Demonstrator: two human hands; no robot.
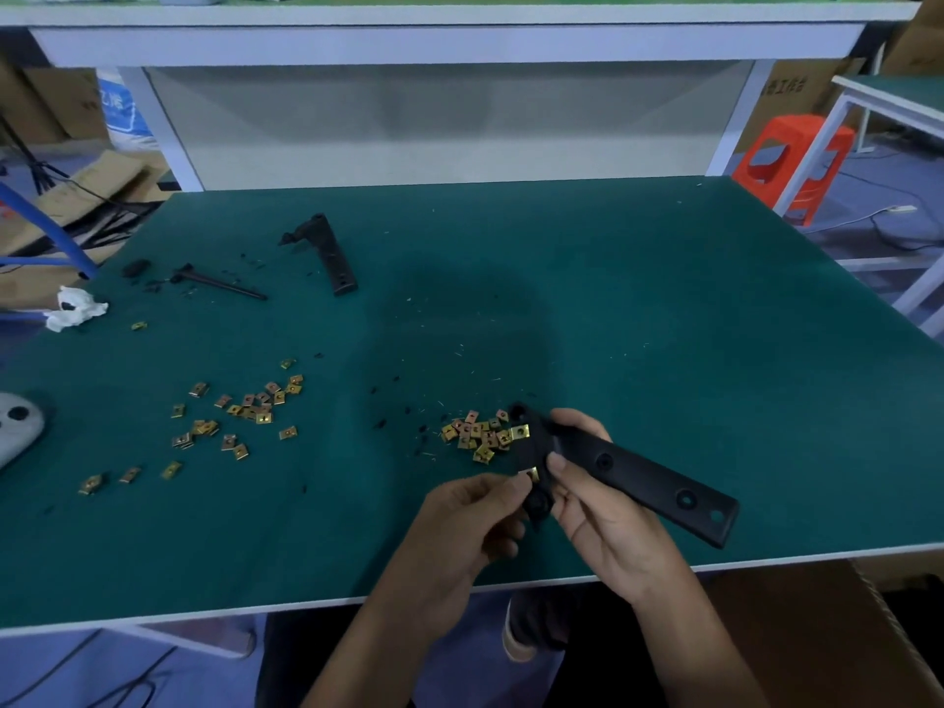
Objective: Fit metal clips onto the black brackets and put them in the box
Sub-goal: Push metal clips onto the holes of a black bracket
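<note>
My right hand (597, 508) grips a long black bracket (659, 485) near its bent end, and the flat arm with holes points right over the table's front edge. My left hand (475, 518) pinches a small gold metal clip (529, 474) against the bracket's near end. Just behind the hands lies a pile of gold clips (482, 434). More clips (245, 411) are scattered at the left. A second black bracket (329, 255) lies at the back left. The brown cardboard box (838, 636) stands below the table at the lower right.
The green table mat (613, 309) carries a thin black part (219, 286), black plastic scraps, a crumpled white tissue (74, 309) and a grey object (18, 426) at the left edge. A white shelf frame stands behind. An orange stool (792, 166) is at the right.
</note>
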